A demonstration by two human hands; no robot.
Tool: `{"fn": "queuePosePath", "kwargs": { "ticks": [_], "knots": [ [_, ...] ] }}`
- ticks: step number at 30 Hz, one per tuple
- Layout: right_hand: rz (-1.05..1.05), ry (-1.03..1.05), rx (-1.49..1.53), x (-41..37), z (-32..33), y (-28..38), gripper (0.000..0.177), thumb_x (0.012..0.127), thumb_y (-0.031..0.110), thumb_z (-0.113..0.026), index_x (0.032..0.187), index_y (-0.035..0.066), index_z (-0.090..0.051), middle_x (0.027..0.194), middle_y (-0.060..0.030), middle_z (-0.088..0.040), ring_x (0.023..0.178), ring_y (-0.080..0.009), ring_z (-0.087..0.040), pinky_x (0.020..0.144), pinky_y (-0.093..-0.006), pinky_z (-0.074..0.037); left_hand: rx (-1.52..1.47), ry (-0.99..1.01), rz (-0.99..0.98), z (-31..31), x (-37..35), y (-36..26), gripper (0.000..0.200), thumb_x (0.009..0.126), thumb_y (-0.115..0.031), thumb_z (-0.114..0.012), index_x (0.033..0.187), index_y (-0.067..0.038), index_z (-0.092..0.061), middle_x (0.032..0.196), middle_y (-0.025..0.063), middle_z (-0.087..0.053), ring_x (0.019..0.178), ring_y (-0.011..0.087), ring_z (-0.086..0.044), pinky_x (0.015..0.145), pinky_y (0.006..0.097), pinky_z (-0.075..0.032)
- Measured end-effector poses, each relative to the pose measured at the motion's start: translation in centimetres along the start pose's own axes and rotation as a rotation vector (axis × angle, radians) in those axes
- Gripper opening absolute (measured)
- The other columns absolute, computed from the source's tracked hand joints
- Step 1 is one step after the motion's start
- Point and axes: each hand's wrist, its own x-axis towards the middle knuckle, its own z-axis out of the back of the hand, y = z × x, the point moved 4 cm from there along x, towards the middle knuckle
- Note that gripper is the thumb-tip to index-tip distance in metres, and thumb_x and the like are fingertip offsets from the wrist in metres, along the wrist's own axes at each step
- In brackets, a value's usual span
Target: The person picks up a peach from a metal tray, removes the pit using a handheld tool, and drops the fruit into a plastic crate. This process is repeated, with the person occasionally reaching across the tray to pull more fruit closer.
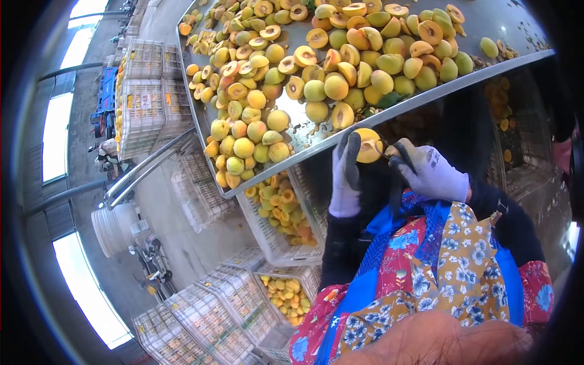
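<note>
White gloves with dark grey palms and fingers cover both hands. My left hand (pixel 345 173) is closed around a cut yellow peach (pixel 368 146), its flat orange face turned up and toward my right hand. My right hand (pixel 429 169) grips a small pitting knife (pixel 389 149), whose curved metal end meets the cut face; most of its handle is hidden in the fingers. Both hands are just below the raised edge of a metal table (pixel 292 159). On that table lie whole yellow-green peaches (pixel 336 86) and cut halves (pixel 342 115), with loose pits among them.
Below the table edge stands a white plastic crate (pixel 283 252) of peach halves. Stacked crates (pixel 207 310) fill the lower left, another crate (pixel 201 191) stands on the floor, and more stacks (pixel 146 100) are farther off. A white tub (pixel 114 230) is at far left.
</note>
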Motion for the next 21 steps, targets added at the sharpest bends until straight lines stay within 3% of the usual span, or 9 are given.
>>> {"fn": "queuePosePath", "kwargs": {
  "ticks": [1, 3, 5, 8, 13, 16, 19, 21],
  "knots": [
    [-0.047, 0.033, -0.053, -0.1, 0.2, 0.3, 0.028, 0.095, 0.020, -0.060, 0.110, -0.001, -0.049, 0.079, -0.0221, -0.065, 0.074, -0.0432, -0.064, 0.062, -0.0498, -0.049, 0.251, 0.023, -0.181, -1.2, -0.7, 0.0, 0.029, 0.100, -0.022, -0.059, 0.120, -0.001, -0.057, 0.109, 0.0101, -0.061, 0.100, 0.0174, -0.061, 0.091, 0.0294, -0.049],
    [-0.062, 0.018, -0.066, -0.6, 0.2, 0.3, 0.028, 0.095, 0.021, -0.060, 0.110, -0.001, -0.049, 0.077, -0.0225, -0.065, 0.072, -0.0436, -0.064, 0.061, -0.0503, -0.049, 0.127, 0.021, -0.129, -2.0, -0.9, 1.0, 0.030, 0.104, -0.025, -0.051, 0.120, 0.000, -0.056, 0.108, 0.0101, -0.061, 0.098, 0.0176, -0.061, 0.090, 0.0294, -0.049],
    [-0.103, 0.032, -0.089, -1.1, 0.3, 0.2, 0.030, 0.094, 0.020, -0.060, 0.112, -0.002, -0.049, 0.078, -0.0236, -0.065, 0.073, -0.0443, -0.064, 0.062, -0.0503, -0.049, -0.349, -0.034, 0.120, -3.0, -0.9, 1.9, 0.031, 0.107, -0.027, -0.045, 0.119, -0.001, -0.055, 0.108, 0.0100, -0.061, 0.097, 0.0181, -0.061, 0.088, 0.0300, -0.049],
    [-0.195, 0.087, -0.112, -1.5, 0.2, 0.1, 0.034, 0.094, 0.018, -0.059, 0.117, -0.004, -0.050, 0.081, -0.0259, -0.064, 0.076, -0.0454, -0.064, 0.064, -0.0499, -0.050, -0.223, -0.069, 0.074, -3.5, -0.7, 2.3, 0.043, 0.108, -0.037, -0.038, 0.113, 0.001, -0.057, 0.102, 0.0122, -0.064, 0.092, 0.0185, -0.063, 0.086, 0.0323, -0.051],
    [-0.297, 0.076, 0.024, -1.5, 0.2, 0.3, 0.034, 0.094, 0.021, -0.059, 0.115, -0.006, -0.052, 0.079, -0.0271, -0.063, 0.074, -0.0477, -0.062, 0.065, -0.0514, -0.049, 0.263, -0.173, -0.192, -3.7, -1.3, 2.4, 0.030, 0.107, -0.023, -0.042, 0.119, 0.001, -0.055, 0.102, 0.0103, -0.064, 0.092, 0.0194, -0.063, 0.084, 0.0320, -0.050],
    [-0.042, -0.086, 0.229, -1.1, -1.2, -2.1, 0.034, 0.098, 0.032, -0.056, 0.098, -0.003, -0.054, 0.069, -0.0180, -0.062, 0.057, -0.0337, -0.061, 0.052, -0.0438, -0.047, 0.451, -0.251, -0.307, -4.8, -1.6, 1.3, 0.029, 0.106, -0.019, -0.041, 0.120, 0.002, -0.054, 0.100, 0.0129, -0.065, 0.090, 0.0204, -0.064, 0.083, 0.0329, -0.051],
    [-0.788, 0.311, 1.304, -2.1, -1.4, -1.7, 0.039, 0.102, 0.038, -0.053, 0.092, 0.001, -0.056, 0.062, -0.0053, -0.054, 0.043, -0.0140, -0.049, 0.040, -0.0281, -0.040, 0.468, -0.238, -0.369, -4.9, -1.8, 1.9, 0.029, 0.106, -0.020, -0.040, 0.121, 0.002, -0.054, 0.099, 0.0132, -0.066, 0.091, 0.0211, -0.064, 0.084, 0.0329, -0.051],
    [-0.841, 0.532, 1.816, -2.6, -2.1, -2.0, 0.039, 0.103, 0.040, -0.051, 0.094, 0.003, -0.057, 0.060, -0.0005, -0.049, 0.040, -0.0057, -0.040, 0.037, -0.0195, -0.033, 0.343, -0.196, -0.353, -4.7, -1.7, 2.9, 0.030, 0.107, -0.023, -0.040, 0.119, 0.002, -0.054, 0.098, 0.0128, -0.066, 0.091, 0.0207, -0.064, 0.083, 0.0324, -0.051]
  ]
}}
